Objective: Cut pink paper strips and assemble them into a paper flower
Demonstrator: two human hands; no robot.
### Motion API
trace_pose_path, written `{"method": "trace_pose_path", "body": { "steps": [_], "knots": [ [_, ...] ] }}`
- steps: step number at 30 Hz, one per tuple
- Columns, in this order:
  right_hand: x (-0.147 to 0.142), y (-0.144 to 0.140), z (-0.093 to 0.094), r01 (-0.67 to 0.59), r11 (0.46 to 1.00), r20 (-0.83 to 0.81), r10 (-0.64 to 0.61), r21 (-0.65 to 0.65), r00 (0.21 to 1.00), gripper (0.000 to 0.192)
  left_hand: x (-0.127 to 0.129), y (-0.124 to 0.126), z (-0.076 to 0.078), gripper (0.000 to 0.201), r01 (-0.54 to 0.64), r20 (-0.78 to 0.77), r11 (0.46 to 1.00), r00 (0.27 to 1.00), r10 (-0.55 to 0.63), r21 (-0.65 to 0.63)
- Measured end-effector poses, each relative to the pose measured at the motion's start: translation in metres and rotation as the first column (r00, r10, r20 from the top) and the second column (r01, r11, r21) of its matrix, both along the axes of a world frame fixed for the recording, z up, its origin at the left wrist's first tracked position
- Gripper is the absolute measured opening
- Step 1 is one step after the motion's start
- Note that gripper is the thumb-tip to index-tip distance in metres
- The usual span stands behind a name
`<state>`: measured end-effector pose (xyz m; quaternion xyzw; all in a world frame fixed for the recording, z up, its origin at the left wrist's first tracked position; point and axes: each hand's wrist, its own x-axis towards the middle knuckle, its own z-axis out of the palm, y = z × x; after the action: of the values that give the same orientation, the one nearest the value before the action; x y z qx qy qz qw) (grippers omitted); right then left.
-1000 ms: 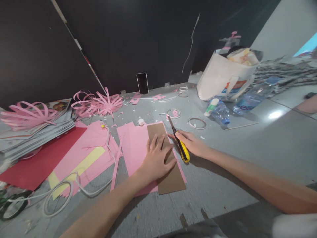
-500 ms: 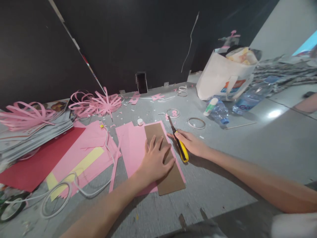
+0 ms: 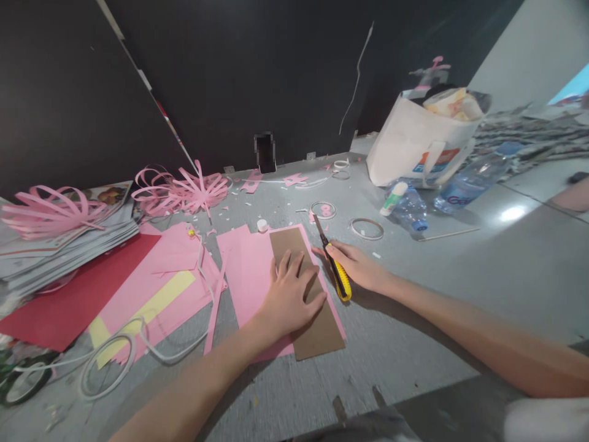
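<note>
Flat on a strip of brown cardboard (image 3: 317,336) lies my left hand (image 3: 292,291), its fingers spread. Under the cardboard is pink paper (image 3: 251,270), and a narrow pink margin shows along the strip's right edge. My right hand (image 3: 352,263) holds a yellow and black utility knife (image 3: 338,270) just right of that edge. Its blade is out and points away from me, towards the paper's far right corner. A thin cut pink strip (image 3: 216,313) rests left of the paper.
Pink paper-strip loops (image 3: 202,191), a red sheet (image 3: 87,288) and a coiled white cable (image 3: 131,362) lie to the left. A phone (image 3: 265,153) leans on the dark wall. At right stand a white bag (image 3: 400,141), plastic bottles (image 3: 473,184) and a glue stick (image 3: 393,199). Tape rolls (image 3: 367,229) lie nearer.
The view has shifted very slightly. Both hands, the cardboard and the knife keep the same places relative to one another.
</note>
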<state>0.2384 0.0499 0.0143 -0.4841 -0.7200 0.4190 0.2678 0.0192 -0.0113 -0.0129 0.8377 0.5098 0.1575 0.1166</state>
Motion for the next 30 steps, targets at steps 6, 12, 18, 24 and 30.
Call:
{"method": "trace_pose_path", "body": {
  "steps": [6, 12, 18, 24, 30],
  "knots": [
    [0.0012, 0.0005, -0.0027, -0.003, 1.000, -0.024, 0.003, -0.010, 1.000, 0.052, -0.0009, 0.0002, -0.0018, 0.052, -0.007, 0.022, 1.000, 1.000, 0.007, 0.010],
    [0.0002, -0.0006, 0.0007, 0.002, 1.000, -0.009, -0.002, -0.005, 1.000, 0.055, -0.0015, 0.0014, -0.0014, 0.052, -0.011, 0.029, 1.000, 1.000, 0.011, 0.001],
    [0.0001, 0.0001, 0.0005, 0.000, 1.000, -0.001, 0.000, -0.004, 1.000, 0.055, -0.0013, 0.0020, -0.0007, 0.052, -0.003, 0.015, 1.000, 1.000, 0.003, -0.002],
    [-0.0013, -0.0004, 0.0019, 0.009, 1.000, -0.003, -0.009, -0.021, 1.000, 0.056, -0.0011, 0.0034, -0.0013, 0.059, 0.003, 0.022, 1.000, 1.000, -0.003, -0.010],
    [-0.0017, -0.0002, 0.0020, 0.016, 1.000, 0.008, -0.016, 0.000, 1.000, 0.057, -0.0011, 0.0035, -0.0013, 0.062, 0.002, 0.018, 1.000, 1.000, -0.001, -0.028]
  ]
}}
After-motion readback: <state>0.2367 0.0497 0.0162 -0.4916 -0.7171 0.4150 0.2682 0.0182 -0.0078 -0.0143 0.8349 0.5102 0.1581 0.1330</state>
